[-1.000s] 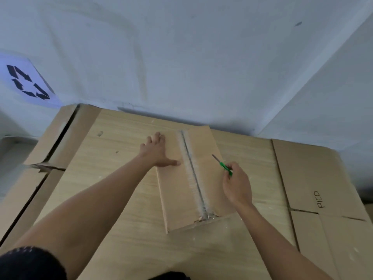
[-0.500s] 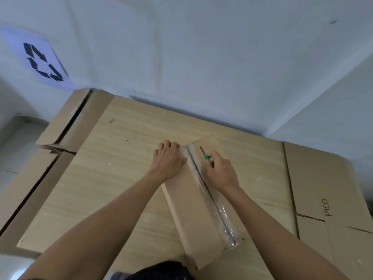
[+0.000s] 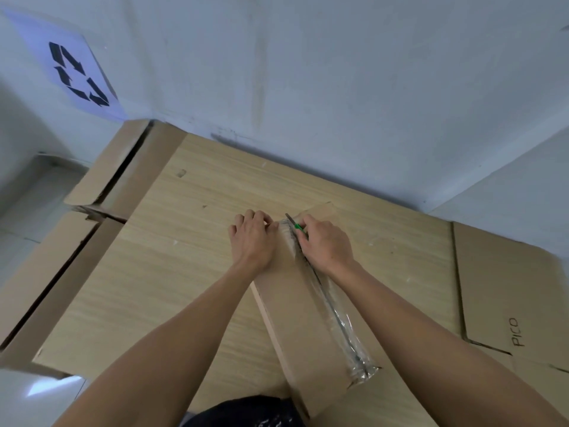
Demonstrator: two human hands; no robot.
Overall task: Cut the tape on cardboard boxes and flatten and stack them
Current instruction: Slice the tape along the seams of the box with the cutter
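Long cardboard box lies on the wood-grain table, running from lower centre of the frame up toward centre, taped seam facing up. Clear tape runs the length of the seam, wrinkled and bunched at the near end. Left hand on the far left corner of the box, fingers curled over its edge, holding it down. Right hand closed around a cutter with a green handle. The thin blade pokes out toward upper left, over the far end of the seam; contact with the tape not clear. Both hands just beside each other, seam between them. Flattened cardboard at left edge of the table. Another flat piece at right, printed "PICO". Recycling sign on the wall, upper left.
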